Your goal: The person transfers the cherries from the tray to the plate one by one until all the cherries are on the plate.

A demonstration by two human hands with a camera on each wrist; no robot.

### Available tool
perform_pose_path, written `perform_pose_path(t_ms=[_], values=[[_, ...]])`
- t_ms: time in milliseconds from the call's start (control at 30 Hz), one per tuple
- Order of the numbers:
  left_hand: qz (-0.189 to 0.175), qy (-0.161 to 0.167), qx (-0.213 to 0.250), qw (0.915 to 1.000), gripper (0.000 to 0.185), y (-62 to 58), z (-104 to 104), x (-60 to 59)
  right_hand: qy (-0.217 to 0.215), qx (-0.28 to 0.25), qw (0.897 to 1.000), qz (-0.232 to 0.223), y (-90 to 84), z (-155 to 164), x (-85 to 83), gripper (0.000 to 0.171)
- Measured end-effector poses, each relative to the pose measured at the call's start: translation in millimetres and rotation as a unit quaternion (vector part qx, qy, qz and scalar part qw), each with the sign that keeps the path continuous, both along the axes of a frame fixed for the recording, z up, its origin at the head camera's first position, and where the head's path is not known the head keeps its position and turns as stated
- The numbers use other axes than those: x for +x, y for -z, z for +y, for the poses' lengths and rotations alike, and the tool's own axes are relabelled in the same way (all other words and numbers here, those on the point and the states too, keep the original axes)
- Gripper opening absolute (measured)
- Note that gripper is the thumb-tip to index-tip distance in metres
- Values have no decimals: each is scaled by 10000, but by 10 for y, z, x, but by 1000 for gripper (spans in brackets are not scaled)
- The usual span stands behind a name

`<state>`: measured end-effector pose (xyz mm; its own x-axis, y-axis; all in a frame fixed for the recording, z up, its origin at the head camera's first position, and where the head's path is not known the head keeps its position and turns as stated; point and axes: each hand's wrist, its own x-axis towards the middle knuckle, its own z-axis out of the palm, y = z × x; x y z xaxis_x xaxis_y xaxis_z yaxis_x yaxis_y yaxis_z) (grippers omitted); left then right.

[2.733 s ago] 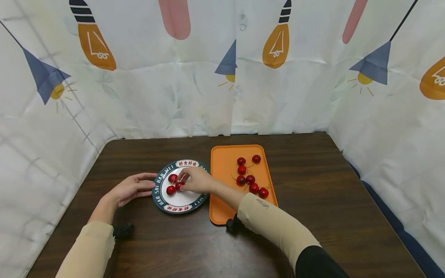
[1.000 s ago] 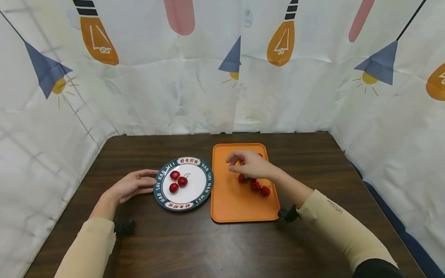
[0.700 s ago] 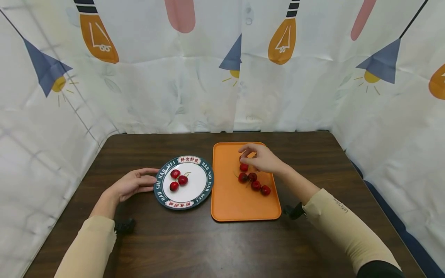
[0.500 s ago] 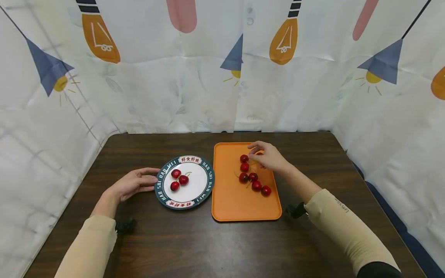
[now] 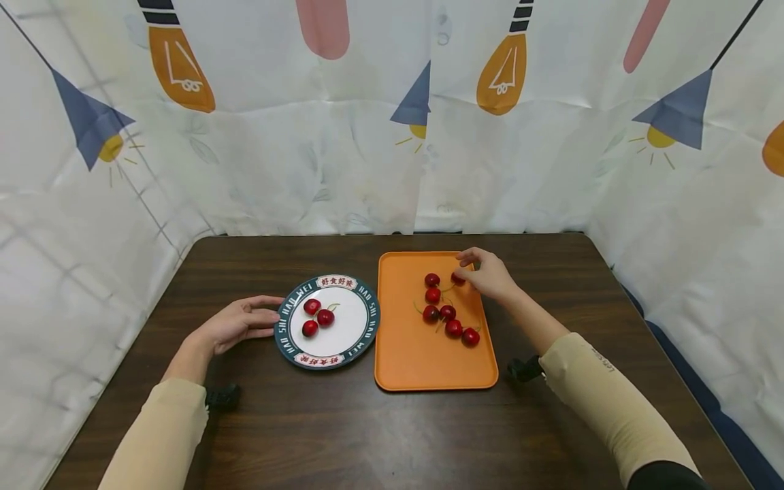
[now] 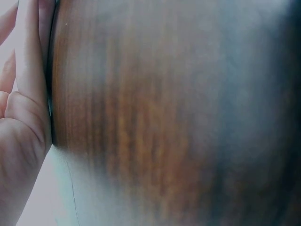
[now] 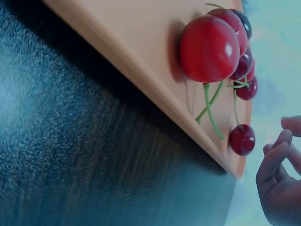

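A white plate with a dark green rim (image 5: 369,317) holds three red cherries (image 5: 325,317). My left hand (image 5: 269,320) lies flat on the table with straight fingers, and its fingertips touch the plate's left rim; the left wrist view shows only its palm (image 6: 23,117) against the wood. To the right an orange tray (image 5: 416,361) carries several cherries (image 5: 448,312). My right hand (image 5: 471,271) hovers at the tray's far right with loosely curled fingers, beside the far cherry (image 5: 457,278). In the right wrist view a small gap separates the fingers (image 7: 275,157) from that cherry (image 7: 242,140).
The dark wooden table (image 5: 367,435) is walled in by printed white cloth (image 5: 306,170) at the back and both sides. Small black wrist mounts sit near each forearm (image 5: 222,397). The tray's near rim (image 7: 141,80) sits close to the right wrist camera.
My right hand left the plate, where a third cherry now lies, crossed to the tray and moved to its far right corner. The left hand stayed at the plate's rim.
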<state>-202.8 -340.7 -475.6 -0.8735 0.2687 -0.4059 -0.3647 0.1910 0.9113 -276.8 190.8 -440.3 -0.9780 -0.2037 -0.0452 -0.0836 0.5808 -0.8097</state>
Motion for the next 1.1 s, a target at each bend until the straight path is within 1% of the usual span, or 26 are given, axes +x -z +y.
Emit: perform_pose_path(t_ms=[167,267,367,533,567,833,867,1100], values=[[25,20,-3,10000,68,-1,3,3,46,188,9998,-78,16,8,4,43],[12,4,10,10000,67,1,-1,5,-52,213,9995,-247,36,-2,9,44],[17,21,12,10000,66,3,-1,5,-245,296,9987,-343,70,-14,2,45],[4,14,29,10000,66,-4,11,5,-519,502,9972,-188,117,-27,-2,43],[-29,-37,35,10000,66,-6,14,5,-530,525,9971,-174,120,-30,0,42],[-8,32,-10,10000,68,-9,-2,2,-527,666,9961,-257,110,-27,21,34],[-26,-6,-6,10000,68,-6,-1,1,-533,691,9959,-247,110,-25,21,33],[13,17,25,10000,67,2,1,0,-558,667,9961,-119,92,-32,3,31]])
